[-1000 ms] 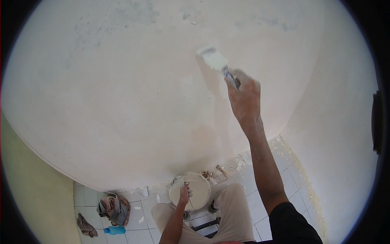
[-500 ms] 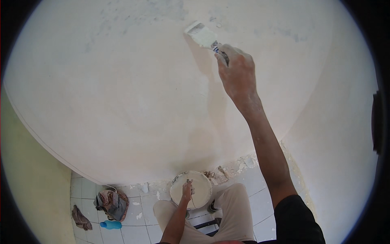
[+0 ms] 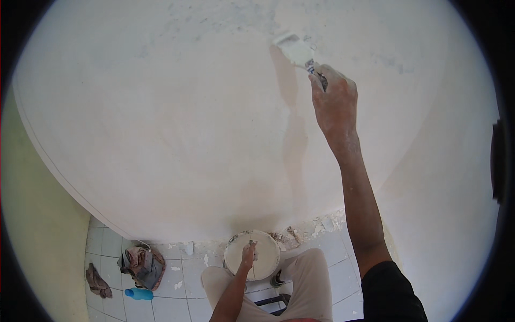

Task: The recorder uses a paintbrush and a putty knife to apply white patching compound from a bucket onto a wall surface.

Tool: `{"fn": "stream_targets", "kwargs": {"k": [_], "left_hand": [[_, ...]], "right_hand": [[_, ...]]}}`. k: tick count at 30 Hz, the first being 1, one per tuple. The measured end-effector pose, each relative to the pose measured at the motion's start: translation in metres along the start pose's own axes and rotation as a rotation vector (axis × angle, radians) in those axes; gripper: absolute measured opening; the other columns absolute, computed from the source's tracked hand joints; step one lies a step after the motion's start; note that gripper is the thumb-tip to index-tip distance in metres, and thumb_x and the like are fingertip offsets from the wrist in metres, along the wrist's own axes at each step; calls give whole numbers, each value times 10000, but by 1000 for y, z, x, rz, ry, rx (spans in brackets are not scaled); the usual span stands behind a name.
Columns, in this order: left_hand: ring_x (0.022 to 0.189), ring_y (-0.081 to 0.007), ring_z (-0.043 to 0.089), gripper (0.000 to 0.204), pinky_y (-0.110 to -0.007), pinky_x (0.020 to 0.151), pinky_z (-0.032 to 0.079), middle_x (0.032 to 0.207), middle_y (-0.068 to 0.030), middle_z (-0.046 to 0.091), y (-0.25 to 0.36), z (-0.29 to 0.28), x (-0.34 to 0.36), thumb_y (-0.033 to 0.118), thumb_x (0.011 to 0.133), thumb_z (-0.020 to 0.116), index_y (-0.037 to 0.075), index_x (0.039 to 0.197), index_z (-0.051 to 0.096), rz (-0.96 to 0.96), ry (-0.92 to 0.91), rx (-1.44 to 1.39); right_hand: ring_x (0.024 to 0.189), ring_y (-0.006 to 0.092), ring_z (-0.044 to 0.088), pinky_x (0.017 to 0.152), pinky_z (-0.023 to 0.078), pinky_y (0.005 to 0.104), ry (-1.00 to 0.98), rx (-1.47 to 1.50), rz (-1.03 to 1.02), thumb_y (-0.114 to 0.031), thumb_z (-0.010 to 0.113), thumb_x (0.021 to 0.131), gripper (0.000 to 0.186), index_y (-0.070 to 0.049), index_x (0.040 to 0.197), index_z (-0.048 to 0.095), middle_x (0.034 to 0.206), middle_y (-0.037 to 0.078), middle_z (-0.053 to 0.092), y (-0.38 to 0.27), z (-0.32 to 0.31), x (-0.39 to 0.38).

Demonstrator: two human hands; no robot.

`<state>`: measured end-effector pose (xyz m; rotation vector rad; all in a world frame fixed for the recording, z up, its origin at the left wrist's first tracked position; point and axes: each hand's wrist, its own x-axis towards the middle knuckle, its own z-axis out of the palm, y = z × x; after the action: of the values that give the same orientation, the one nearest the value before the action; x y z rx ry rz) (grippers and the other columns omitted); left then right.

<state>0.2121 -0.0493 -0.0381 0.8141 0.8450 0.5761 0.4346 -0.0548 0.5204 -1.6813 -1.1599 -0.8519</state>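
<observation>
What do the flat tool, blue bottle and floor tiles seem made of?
Flat tool: perhaps metal, grey showing beside its whitish coating. Blue bottle: likely plastic, smooth and evenly coloured. Floor tiles: probably ceramic, pale squares with dark joints, glaze unclear.

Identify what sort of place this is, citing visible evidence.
Probably an indoor room under renovation: the right hand holds a whitish-coated putty knife at a patchy wall, a bucket of pale paste stands below, and pale flakes dot the tiled floor.

White-smeared scraper (image 3: 298,52), off-white wall (image 3: 214,129) with blue-grey blotches (image 3: 214,17), black sleeve (image 3: 390,292), beige trousers (image 3: 310,284), blue bottle (image 3: 140,293)
</observation>
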Motion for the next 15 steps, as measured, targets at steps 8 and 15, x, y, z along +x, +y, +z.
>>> {"fn": "stream_targets", "kwargs": {"k": [8,15], "left_hand": [[360,-55,311,288,-229,334,275,505,73,330,1,3,2,314,828,610,183,684,398,-39,69,-13],[367,-58,325,295,-233,331,271,518,64,335,4,5,1,312,828,613,181,682,394,-20,50,-71]], "right_hand": [[775,387,604,688,496,471,-42,-74,31,-88,537,829,110,8,854,585,789,213,608,-2,-2,6],[782,403,599,699,496,474,-140,2,175,-72,516,825,106,6,844,586,786,222,609,-2,2,6]]}}
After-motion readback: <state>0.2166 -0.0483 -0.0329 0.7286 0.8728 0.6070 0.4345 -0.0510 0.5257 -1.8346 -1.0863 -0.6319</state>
